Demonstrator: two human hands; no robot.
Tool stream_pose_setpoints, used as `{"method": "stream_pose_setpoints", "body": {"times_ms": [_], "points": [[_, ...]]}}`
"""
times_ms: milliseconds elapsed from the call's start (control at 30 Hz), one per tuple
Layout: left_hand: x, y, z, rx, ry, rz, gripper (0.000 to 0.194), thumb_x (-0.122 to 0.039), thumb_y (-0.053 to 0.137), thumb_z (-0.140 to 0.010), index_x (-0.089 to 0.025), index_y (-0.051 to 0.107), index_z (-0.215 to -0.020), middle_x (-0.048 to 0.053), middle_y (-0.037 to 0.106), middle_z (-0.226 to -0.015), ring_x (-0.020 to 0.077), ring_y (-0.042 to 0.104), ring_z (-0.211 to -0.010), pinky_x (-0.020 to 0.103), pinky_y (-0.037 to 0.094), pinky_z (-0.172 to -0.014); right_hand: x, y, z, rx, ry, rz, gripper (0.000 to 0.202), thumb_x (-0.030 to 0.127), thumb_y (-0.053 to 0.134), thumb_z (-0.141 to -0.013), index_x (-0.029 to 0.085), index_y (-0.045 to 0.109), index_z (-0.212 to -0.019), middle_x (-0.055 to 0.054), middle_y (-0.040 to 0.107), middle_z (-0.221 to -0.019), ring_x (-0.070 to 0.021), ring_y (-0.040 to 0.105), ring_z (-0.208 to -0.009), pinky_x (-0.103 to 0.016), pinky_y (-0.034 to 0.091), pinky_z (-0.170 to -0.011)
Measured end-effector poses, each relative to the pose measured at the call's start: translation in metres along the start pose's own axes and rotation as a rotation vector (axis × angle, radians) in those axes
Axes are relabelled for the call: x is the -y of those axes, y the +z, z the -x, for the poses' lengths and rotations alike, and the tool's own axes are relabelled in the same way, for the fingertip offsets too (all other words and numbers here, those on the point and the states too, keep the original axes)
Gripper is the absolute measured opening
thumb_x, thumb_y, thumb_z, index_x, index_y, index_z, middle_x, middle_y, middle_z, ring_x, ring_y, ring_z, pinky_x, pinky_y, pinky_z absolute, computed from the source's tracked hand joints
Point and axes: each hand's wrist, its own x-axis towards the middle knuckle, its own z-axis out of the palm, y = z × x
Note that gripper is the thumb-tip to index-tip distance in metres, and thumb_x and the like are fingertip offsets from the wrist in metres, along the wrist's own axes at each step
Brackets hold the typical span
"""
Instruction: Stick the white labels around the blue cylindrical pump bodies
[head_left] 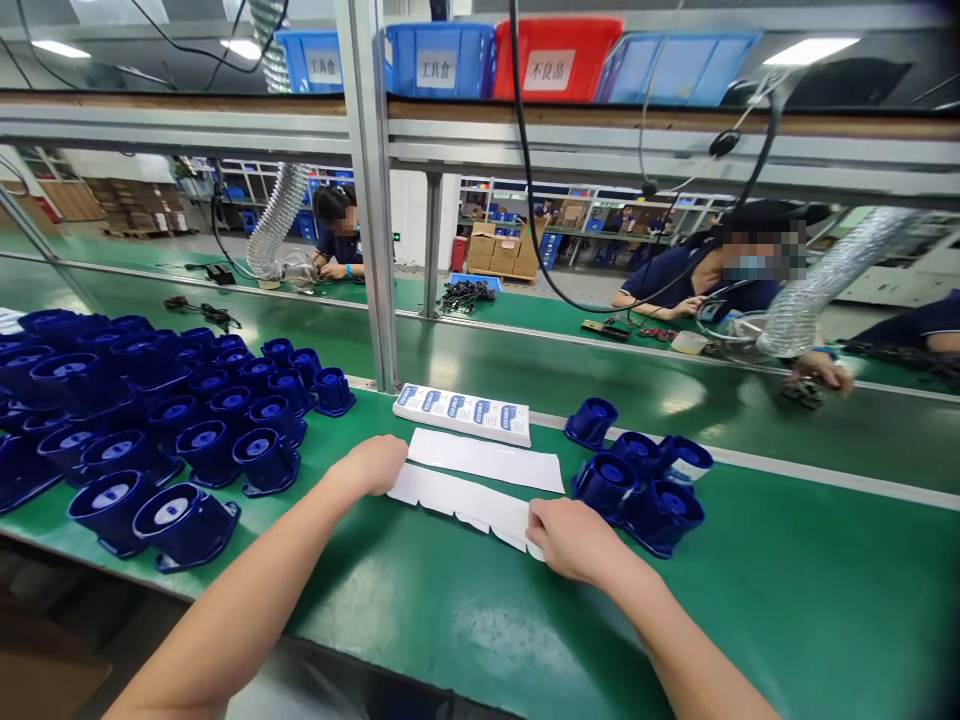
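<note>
A white label strip (461, 503) stretches between my two hands just over the green bench, and several flaps curl away along its lower edge. My left hand (381, 464) is closed on the strip's left end. At the other end, my right hand (571, 538) pinches it between thumb and fingers; the fingertips are partly hidden. Just behind lies another blank white strip (487, 460). Farther back is a stack of printed labels (461, 414) in blue and white. Close to my right hand stand several blue plastic housings (663, 515), one with a white label on its side.
Many blue round housings (206, 452) crowd the bench's left side. A metal post (371, 200) rises behind the labels. Blue bins (441, 60) and a red bin (556, 58) sit on the overhead shelf, with a black cable (527, 170) hanging down. Co-workers sit across the line.
</note>
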Motion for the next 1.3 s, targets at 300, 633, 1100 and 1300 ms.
{"method": "stream_pose_setpoints", "body": {"times_ms": [300,633,1100,1300], "points": [[-0.009,-0.004,0.001,0.114,0.346,0.196,0.012,-0.029,0.078,-0.086,-0.020,0.078,-0.094,0.001,0.077,-0.098,0.0182,0.071,-0.085,0.026,0.052,-0.071,-0.008,-0.007,0.011,-0.030,-0.076,-0.150,0.015,0.021,0.058,-0.099,0.019,0.071,-0.091,-0.008,0.078,-0.098,-0.0212,0.066,-0.085,-0.028,0.033,-0.067],[-0.018,0.012,-0.007,0.036,0.257,0.173,0.027,-0.038,0.070,-0.100,-0.016,0.068,-0.085,0.001,0.070,-0.085,0.0184,0.067,-0.083,0.038,0.058,-0.084,-0.011,-0.006,0.000,0.012,-0.033,-0.232,0.009,0.017,0.066,-0.093,0.018,0.069,-0.084,-0.008,0.077,-0.095,-0.0215,0.067,-0.087,-0.028,0.036,-0.068],[-0.009,-0.001,-0.004,0.343,0.496,0.790,0.024,-0.037,0.081,-0.091,-0.014,0.073,-0.093,-0.002,0.066,-0.076,0.0119,0.059,-0.064,0.026,0.051,-0.063,-0.056,-0.019,0.005,-0.343,0.279,-0.287,0.035,0.040,0.043,-0.109,0.013,0.063,-0.098,-0.012,0.072,-0.071,-0.0267,0.070,-0.056,-0.035,0.049,-0.054],[-0.027,0.020,-0.017,0.450,0.369,1.115,0.028,-0.041,0.072,-0.099,-0.015,0.067,-0.089,-0.006,0.059,-0.066,0.0080,0.050,-0.050,0.021,0.043,-0.048,-0.005,-0.009,0.014,-0.905,-0.056,-0.157,0.039,0.043,0.042,-0.111,0.018,0.072,-0.111,-0.019,0.070,-0.121,-0.0313,0.068,-0.113,-0.043,0.056,-0.092]]}}
